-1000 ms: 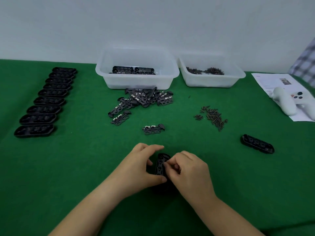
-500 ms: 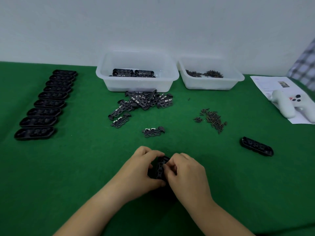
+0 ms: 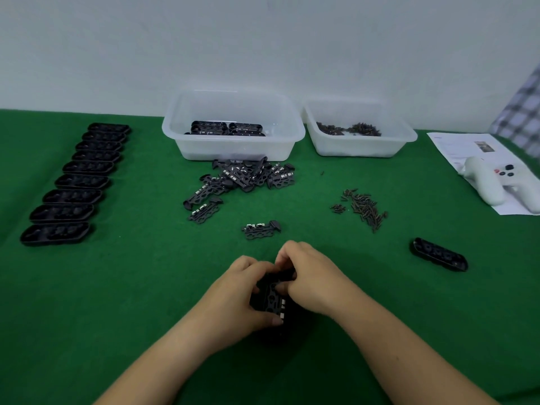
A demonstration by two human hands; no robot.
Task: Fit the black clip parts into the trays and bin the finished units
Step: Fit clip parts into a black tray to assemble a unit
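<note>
I see my left hand (image 3: 239,290) and right hand (image 3: 312,276) both curled tight around one black tray (image 3: 270,296), just below the lone clip part (image 3: 261,229).

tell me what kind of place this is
Likely a small manual assembly bench: a row of black trays on green felt, a pile of clip parts, and a plastic bin holding finished units.

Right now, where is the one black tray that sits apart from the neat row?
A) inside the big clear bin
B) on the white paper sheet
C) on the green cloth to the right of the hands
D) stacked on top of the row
C: the lone tray lies on the green cloth, right of both hands, far from the row of trays.
</note>
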